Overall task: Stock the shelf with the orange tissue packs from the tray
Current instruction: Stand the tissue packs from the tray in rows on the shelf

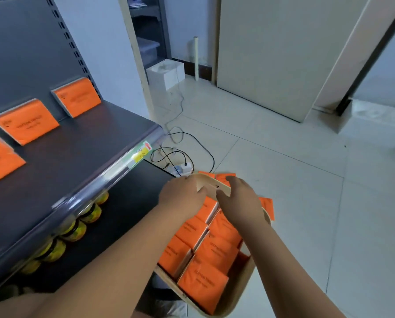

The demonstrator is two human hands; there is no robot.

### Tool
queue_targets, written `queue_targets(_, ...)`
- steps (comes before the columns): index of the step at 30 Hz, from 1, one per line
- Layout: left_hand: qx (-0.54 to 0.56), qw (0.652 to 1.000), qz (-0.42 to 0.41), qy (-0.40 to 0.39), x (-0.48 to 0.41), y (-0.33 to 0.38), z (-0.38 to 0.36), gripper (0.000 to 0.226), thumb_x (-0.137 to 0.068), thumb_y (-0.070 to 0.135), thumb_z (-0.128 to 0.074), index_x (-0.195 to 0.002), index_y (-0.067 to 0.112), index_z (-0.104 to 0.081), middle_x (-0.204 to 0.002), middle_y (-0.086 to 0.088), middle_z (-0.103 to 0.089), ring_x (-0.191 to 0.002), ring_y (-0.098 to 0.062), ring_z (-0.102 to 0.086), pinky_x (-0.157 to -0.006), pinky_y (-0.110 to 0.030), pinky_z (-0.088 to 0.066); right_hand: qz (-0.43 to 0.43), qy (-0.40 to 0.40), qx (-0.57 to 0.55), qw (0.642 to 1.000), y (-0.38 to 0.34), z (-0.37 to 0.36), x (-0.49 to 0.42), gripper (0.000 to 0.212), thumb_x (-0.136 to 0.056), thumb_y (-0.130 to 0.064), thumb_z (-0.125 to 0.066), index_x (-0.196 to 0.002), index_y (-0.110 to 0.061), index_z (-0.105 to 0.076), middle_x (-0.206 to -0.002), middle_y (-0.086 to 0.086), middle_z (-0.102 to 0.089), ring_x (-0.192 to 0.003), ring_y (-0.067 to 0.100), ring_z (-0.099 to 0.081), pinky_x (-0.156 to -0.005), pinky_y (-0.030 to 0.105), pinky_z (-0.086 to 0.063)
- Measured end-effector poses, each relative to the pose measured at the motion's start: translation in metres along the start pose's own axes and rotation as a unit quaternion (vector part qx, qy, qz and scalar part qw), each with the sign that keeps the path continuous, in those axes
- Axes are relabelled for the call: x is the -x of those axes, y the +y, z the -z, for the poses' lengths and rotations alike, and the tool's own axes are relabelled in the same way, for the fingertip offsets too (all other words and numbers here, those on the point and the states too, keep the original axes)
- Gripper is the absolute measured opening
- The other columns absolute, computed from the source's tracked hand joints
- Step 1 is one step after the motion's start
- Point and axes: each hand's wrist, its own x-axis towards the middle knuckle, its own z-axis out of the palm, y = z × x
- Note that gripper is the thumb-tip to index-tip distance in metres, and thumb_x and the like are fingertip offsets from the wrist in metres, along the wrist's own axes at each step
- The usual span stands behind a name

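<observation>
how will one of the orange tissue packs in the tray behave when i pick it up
Probably light and squashy: the tissue packs in the tray look like film-wrapped paper. Likely a little slippery, given the smooth wrap. Unlikely to roll, being flat-sided; packs on the shelf lean against its back.

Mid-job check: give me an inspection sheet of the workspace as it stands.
Surface: dark grey shelf, with a price label on its front edge.
Job's things: orange tissue packs lean along the shelf back; more packs fill the wooden tray.
Clutter: jars on the lower shelf.
Hands: left hand and right hand both grip the tray's far rim.
Cables: cables and a power strip on the floor.
Surroundings: tiled floor, white box, pale door.
</observation>
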Motion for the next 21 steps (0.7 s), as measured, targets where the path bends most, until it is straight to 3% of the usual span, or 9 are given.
queue_targets(4,0.005,1.0,-0.014,-0.014,-0.007,-0.005,-0.029,0.038,-0.102,0.052,-0.042,-0.12,0.024,-0.061,-0.099,0.004,-0.066,-0.092,-0.02,-0.063,-0.075,-0.036,-0.053,-0.033,-0.004,0.007,0.999,0.026,-0.011,-0.004,0.037,-0.093,-0.032,-0.054,-0.128,-0.023,-0.059,-0.123,0.0,-0.061,-0.107,0.024,-0.059,-0.085,0.04,-0.053)
queue_targets(8,-0.019,0.997,-0.006,-0.068,-0.015,-0.012,-0.055,0.038,-0.101,0.055,-0.041,-0.108,0.021,-0.057,-0.095,0.002,-0.063,-0.088,-0.02,-0.06,-0.077,-0.042,-0.056,-0.046,0.0,0.02,0.999,0.044,-0.02,-0.005,0.036,-0.094,-0.03,-0.054,-0.129,-0.024,-0.057,-0.119,-0.004,-0.062,-0.099,0.022,-0.062,-0.079,0.04,-0.055)
queue_targets(13,-0.028,0.993,-0.025,-0.109,-0.016,-0.011,-0.075,0.034,-0.102,0.053,-0.043,-0.101,0.02,-0.052,-0.098,0.001,-0.059,-0.094,-0.023,-0.06,-0.076,-0.038,-0.052,-0.061,-0.009,0.074,0.995,0.061,-0.035,-0.011,0.032,-0.089,-0.025,-0.05,-0.117,-0.031,-0.063,-0.093,-0.009,-0.064,-0.083,0.018,-0.063,-0.068,0.034,-0.054)
queue_targets(17,-0.018,0.987,-0.041,-0.155,-0.018,-0.011,-0.097,0.039,-0.101,0.054,-0.048,-0.108,0.016,-0.055,-0.117,-0.008,-0.062,-0.11,-0.031,-0.058,-0.085,-0.04,-0.048,-0.074,-0.053,0.079,0.993,0.075,-0.046,-0.013,0.045,-0.091,-0.031,-0.057,-0.135,-0.023,-0.057,-0.119,0.002,-0.066,-0.101,0.025,-0.064,-0.074,0.032,-0.049)
queue_targets(19,0.009,0.983,-0.034,-0.178,-0.019,-0.012,-0.11,0.037,-0.099,0.054,-0.051,-0.103,0.017,-0.054,-0.117,-0.01,-0.063,-0.108,-0.032,-0.059,-0.086,-0.041,-0.05,-0.081,-0.07,0.076,0.991,0.079,-0.054,-0.012,0.048,-0.091,-0.031,-0.059,-0.138,-0.018,-0.055,-0.128,0.006,-0.063,-0.106,0.028,-0.064,-0.079,0.035,-0.052)
queue_targets(21,0.028,0.977,-0.031,-0.207,-0.018,-0.012,-0.122,0.041,-0.099,0.052,-0.053,-0.111,0.014,-0.057,-0.116,-0.012,-0.063,-0.107,-0.033,-0.06,-0.086,-0.041,-0.051,-0.081,-0.078,0.071,0.991,0.081,-0.062,-0.012,0.049,-0.088,-0.028,-0.06,-0.136,-0.016,-0.056,-0.13,0.008,-0.063,-0.108,0.028,-0.064,-0.082,0.035,-0.053)
